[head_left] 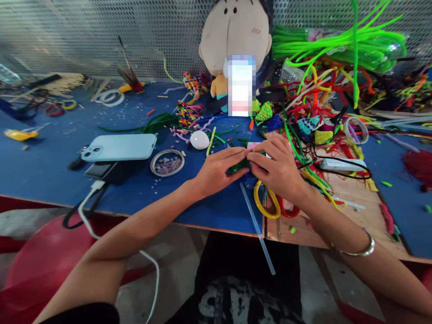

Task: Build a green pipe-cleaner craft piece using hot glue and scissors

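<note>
My left hand [221, 168] and my right hand [278, 164] meet over the front of the blue table, fingertips pressed together. A bit of dark green material [237, 166] shows behind and between the fingers of my left hand; its shape is mostly covered. What the fingertips pinch is hidden. Just below my right hand lie scissors with a yellow handle loop [266, 200] and a red one, their blades out of sight. A translucent stick [258, 229] pokes out over the table edge beneath the hands.
At left lie a light blue phone [119, 147] on a dark block and a round dish [167, 163] of small beads. A white egg-shaped thing [200, 140] sits nearby. A plush doll [219, 40] with a lit screen stands behind; pipe cleaners [340, 49] heap up at right.
</note>
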`<action>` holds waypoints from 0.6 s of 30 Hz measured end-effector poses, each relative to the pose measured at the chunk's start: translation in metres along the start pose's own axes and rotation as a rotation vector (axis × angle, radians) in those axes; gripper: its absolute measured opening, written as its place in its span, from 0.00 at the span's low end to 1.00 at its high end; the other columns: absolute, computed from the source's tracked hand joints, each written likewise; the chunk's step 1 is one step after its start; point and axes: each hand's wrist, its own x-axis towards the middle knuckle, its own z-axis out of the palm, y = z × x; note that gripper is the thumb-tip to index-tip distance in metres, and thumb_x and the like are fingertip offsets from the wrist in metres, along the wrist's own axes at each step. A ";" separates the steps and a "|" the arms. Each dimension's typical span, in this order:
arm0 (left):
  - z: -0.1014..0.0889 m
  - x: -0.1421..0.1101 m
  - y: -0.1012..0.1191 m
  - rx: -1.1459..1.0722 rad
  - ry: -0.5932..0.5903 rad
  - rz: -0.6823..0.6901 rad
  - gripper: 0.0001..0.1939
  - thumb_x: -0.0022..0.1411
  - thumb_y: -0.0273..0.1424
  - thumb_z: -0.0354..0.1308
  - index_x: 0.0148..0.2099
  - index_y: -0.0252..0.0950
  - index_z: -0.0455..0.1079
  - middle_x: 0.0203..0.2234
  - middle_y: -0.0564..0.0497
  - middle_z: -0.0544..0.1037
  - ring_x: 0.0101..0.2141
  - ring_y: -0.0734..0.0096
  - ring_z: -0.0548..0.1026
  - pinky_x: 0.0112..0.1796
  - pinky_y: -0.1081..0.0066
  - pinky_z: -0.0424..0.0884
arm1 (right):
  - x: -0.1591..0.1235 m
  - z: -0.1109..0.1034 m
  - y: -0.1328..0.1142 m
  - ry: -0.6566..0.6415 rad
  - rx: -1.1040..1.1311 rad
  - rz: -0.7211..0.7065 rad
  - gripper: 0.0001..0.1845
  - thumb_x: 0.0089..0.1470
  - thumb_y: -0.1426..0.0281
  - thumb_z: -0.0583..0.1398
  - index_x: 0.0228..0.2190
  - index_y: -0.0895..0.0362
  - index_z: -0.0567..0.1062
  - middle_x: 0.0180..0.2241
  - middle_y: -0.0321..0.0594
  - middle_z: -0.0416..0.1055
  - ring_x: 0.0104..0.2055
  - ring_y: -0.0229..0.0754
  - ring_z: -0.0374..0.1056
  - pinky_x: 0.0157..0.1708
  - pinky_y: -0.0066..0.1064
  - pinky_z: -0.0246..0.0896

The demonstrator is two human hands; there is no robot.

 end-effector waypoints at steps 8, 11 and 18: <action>0.001 0.001 0.006 -0.025 0.101 -0.060 0.09 0.62 0.28 0.58 0.43 0.33 0.75 0.37 0.47 0.83 0.39 0.72 0.81 0.43 0.75 0.77 | 0.001 -0.001 -0.003 -0.017 0.160 0.035 0.08 0.57 0.77 0.55 0.36 0.55 0.71 0.34 0.41 0.72 0.38 0.44 0.62 0.42 0.40 0.61; 0.001 0.000 0.005 -0.018 0.125 -0.057 0.09 0.61 0.27 0.59 0.44 0.33 0.76 0.37 0.49 0.83 0.38 0.73 0.81 0.42 0.76 0.77 | 0.002 -0.004 -0.004 -0.063 0.229 0.086 0.09 0.56 0.77 0.54 0.38 0.56 0.71 0.35 0.43 0.72 0.40 0.46 0.62 0.42 0.41 0.61; 0.000 0.001 0.006 0.016 0.131 -0.063 0.09 0.60 0.26 0.59 0.44 0.34 0.75 0.36 0.50 0.83 0.37 0.74 0.81 0.41 0.77 0.77 | 0.001 -0.002 -0.007 -0.043 0.175 0.101 0.09 0.57 0.77 0.53 0.39 0.56 0.70 0.35 0.44 0.72 0.40 0.46 0.64 0.42 0.40 0.63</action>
